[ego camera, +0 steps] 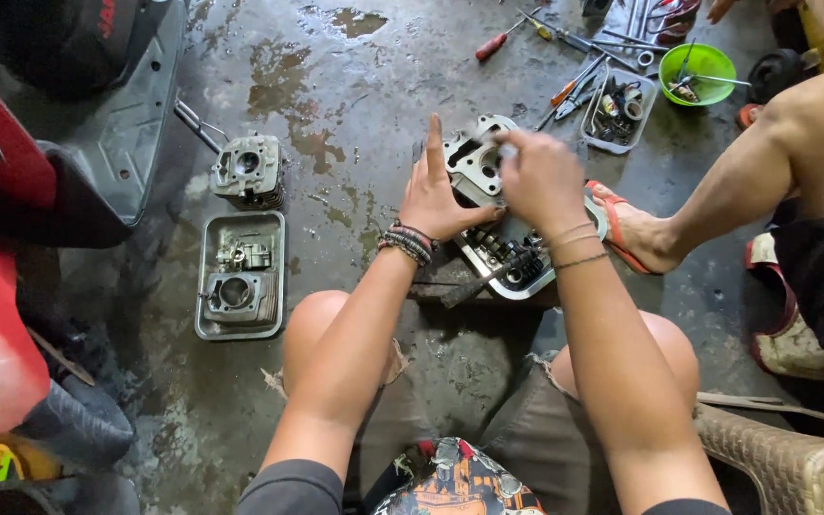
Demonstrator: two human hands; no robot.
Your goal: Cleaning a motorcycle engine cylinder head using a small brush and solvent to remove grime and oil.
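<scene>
A grey metal engine cylinder head (472, 160) stands on a metal tray (526, 281) on the wet concrete floor, just beyond my knees. My left hand (436, 195) presses flat against its left side, index finger pointing up. My right hand (538, 172) is closed over its top right corner, fingertips pinched on a small object I cannot make out. Dark engine parts (512, 253) lie in the tray below my hands.
A finned engine cylinder (248, 172) and a second tray of parts (240, 277) lie to the left beside a red scooter (11, 191). Screwdrivers (503, 40), a parts container (619, 110) and a green bowl (698, 72) sit at the back. Another person's sandalled foot (636, 229) rests at right.
</scene>
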